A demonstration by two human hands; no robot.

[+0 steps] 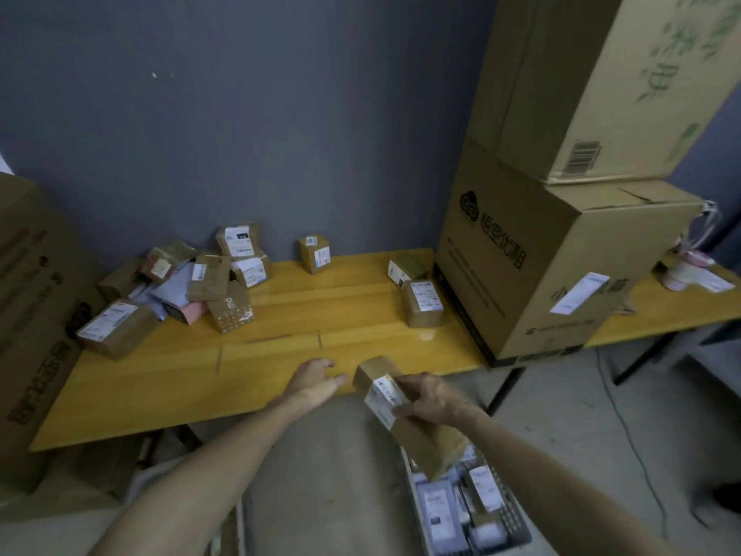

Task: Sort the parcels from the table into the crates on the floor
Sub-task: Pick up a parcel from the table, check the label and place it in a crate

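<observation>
While right hand [435, 397] grips one box [401, 415] above the floor crate [517, 527], already holding several parcels; left hand [314, 381] relaxed, holding nothing, over the table [341, 315]. Plenty left: pile [192, 282] unsorted.

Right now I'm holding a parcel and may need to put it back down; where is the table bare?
The yellow table is bare in its wide middle strip, between the parcel pile at the left and the labelled parcel beside the big carton, down to the front edge by your left hand. The left end is crowded.
</observation>
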